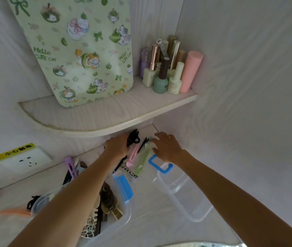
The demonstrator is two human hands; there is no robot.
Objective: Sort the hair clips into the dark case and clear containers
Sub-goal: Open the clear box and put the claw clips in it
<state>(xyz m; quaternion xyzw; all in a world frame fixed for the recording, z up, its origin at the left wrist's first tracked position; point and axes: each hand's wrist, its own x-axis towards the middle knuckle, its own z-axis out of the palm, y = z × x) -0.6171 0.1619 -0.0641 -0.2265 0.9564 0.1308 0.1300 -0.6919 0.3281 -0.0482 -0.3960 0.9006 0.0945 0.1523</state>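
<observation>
I am seeing my left hand (117, 146) closing its grip around a black claw clip (133, 137) at the back of the counter (152, 198), under the corner shelf (95, 114). My right hand (166, 147) is hovering with its grip spread over a green clip (142, 160) beside a pink clip (132, 155). One clear container (186, 191) is sitting near my right forearm, another (122, 216) holding clips under my left.

Probably a home dressing nook: nail-polish bottles (160, 81), wall socket (28, 160).
</observation>
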